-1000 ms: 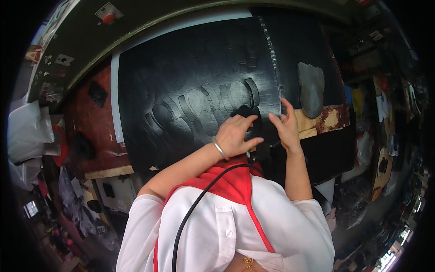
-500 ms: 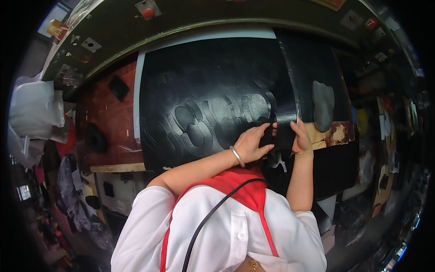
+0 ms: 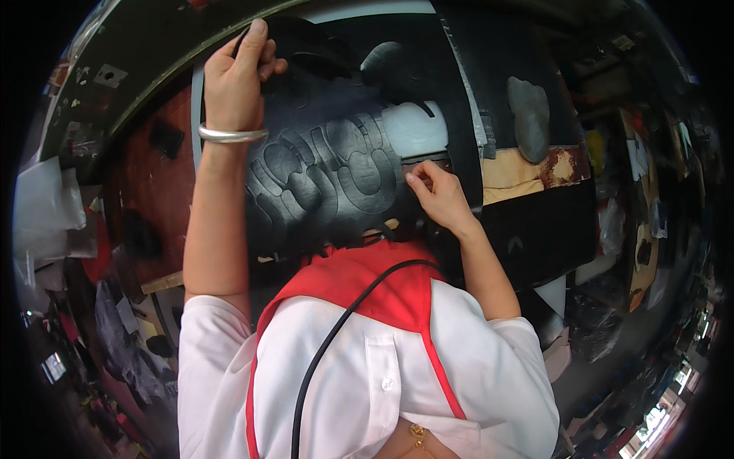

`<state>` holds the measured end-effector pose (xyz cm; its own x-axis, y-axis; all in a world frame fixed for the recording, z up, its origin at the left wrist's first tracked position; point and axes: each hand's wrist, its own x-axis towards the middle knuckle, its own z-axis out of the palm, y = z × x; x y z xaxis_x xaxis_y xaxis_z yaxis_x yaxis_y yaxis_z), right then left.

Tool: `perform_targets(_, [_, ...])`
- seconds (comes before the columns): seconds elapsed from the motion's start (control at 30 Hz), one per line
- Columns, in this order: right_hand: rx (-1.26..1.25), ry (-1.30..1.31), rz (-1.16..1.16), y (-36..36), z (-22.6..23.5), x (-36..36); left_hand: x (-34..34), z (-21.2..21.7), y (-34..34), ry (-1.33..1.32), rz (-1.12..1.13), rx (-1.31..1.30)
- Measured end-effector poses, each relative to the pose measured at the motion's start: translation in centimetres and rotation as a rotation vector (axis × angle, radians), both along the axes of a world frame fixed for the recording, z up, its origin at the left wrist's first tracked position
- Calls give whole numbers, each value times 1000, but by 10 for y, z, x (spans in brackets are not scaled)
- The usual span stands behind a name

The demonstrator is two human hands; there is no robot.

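Observation:
A black rubber-like sheet (image 3: pixel 290 164) with cut U-shaped and oval outlines lies across the worktable, its near part raised and rippled. My left hand (image 3: pixel 237 80) is at the far left, fingers closed on a thin black edge that appears to belong to this sheet. My right hand (image 3: pixel 442 197) is at the sheet's near right, thumb and fingers pinched together on its dark edge; the exact grip is partly hidden. Just beyond those fingers a white surface (image 3: pixel 413 131) shows through an opening in the sheet.
To the right, a grey sole-shaped piece (image 3: pixel 529 122) lies on another black sheet (image 3: pixel 497 73), beside a worn wooden board (image 3: pixel 511 174). A reddish-brown tabletop (image 3: pixel 141 199) extends left. A green machine beam (image 3: pixel 157 73) spans the far side. Plastic bags (image 3: pixel 46 203) hang at left.
My left hand has gone from the near right to the far left, raising black sheet material. My right hand has shifted left and slightly away from my body. A white opening now shows.

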<state>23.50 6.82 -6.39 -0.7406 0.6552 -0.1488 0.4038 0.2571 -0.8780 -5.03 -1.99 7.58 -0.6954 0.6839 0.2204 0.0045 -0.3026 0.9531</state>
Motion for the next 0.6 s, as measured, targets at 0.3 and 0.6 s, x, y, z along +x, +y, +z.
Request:
perform_targets(0.3, [-540,40,134,16,-24,-6,-25,54,-65,152,433,-122])
perform_targets(0.6, [-1132,372,146,14,-16,-20,136,-141,-64,1052,-172,-413])
